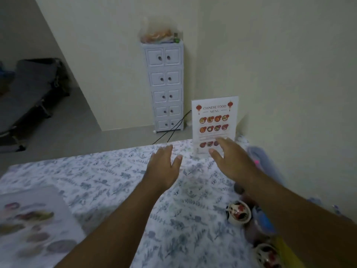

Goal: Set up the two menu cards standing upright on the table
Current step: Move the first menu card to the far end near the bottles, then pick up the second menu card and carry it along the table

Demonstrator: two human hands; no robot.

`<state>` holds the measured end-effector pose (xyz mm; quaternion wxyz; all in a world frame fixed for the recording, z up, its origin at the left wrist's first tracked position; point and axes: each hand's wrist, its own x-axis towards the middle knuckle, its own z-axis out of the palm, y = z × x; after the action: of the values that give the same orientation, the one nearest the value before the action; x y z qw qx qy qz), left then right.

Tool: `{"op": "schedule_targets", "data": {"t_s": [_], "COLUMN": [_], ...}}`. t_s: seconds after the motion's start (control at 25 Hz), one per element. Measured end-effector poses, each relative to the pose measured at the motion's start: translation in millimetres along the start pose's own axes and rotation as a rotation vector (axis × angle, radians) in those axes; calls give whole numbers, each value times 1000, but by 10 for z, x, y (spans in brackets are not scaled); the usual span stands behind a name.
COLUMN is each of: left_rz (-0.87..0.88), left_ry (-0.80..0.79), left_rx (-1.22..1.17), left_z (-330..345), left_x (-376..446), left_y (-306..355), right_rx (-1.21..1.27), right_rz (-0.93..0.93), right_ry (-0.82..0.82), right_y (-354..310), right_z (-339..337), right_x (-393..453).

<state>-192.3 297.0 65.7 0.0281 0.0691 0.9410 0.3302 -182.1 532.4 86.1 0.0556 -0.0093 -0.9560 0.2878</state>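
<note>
Both hands, left [164, 167] and right [229, 161], hover with open, empty grips, the upright menu card [214, 120] standing unaided just beyond the right grip.

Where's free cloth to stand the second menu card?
Free: the floral cloth left of the left hand, between the far edge and the flat menu card at near left. Crowded: the right side, with the patterned cups and clutter behind the right hand, beside the upright menu card.

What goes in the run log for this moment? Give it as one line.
first menu card: upright, far table edge | second menu card: flat, near left | left hand: open, empty | right hand: open, by upright card
</note>
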Motion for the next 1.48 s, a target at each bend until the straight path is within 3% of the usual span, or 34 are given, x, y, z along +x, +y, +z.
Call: {"op": "schedule_targets", "data": {"t_s": [0.2,0.36,0.56,0.72,0.96,1.04,1.24,1.36,1.48], "left_rz": [15,-81,-266,-445,-587,-520,-449,-421,-377], "left_ry": [83,141,242,313,337,352,574,607,586], "left_rx": [78,129,252,255,-11,-92,-371,-531,-543], "left_z": [-471,-797,-1253,-1589,-1952,-2061,-2564,-3082,-3580], "left_x": [-1351,-2179,-2744,-2962,-2640,-2418,-1823,-1308,-675], "left_y": [-634,-1228,-1938,-2398,-2992,-3285,-4273,-4876,-5347], "right_rx": [-144,-208,-229,-223,19,140,325,360,383], "right_rz": [-46,-192,-375,-400,-213,-180,-150,-167,-145], "right_ry": [-118,-200,-274,-328,-440,-388,-264,-218,-165], "right_y": [-913,-1538,-2181,-2509,-2734,-2851,-3543,-4191,-4655], "right_z": [625,1175,1752,2039,2438,2625,3185,3604,3982], "right_x": [-1104,-1586,-1694,-1585,-1315,-1199,-712,-148,431]}}
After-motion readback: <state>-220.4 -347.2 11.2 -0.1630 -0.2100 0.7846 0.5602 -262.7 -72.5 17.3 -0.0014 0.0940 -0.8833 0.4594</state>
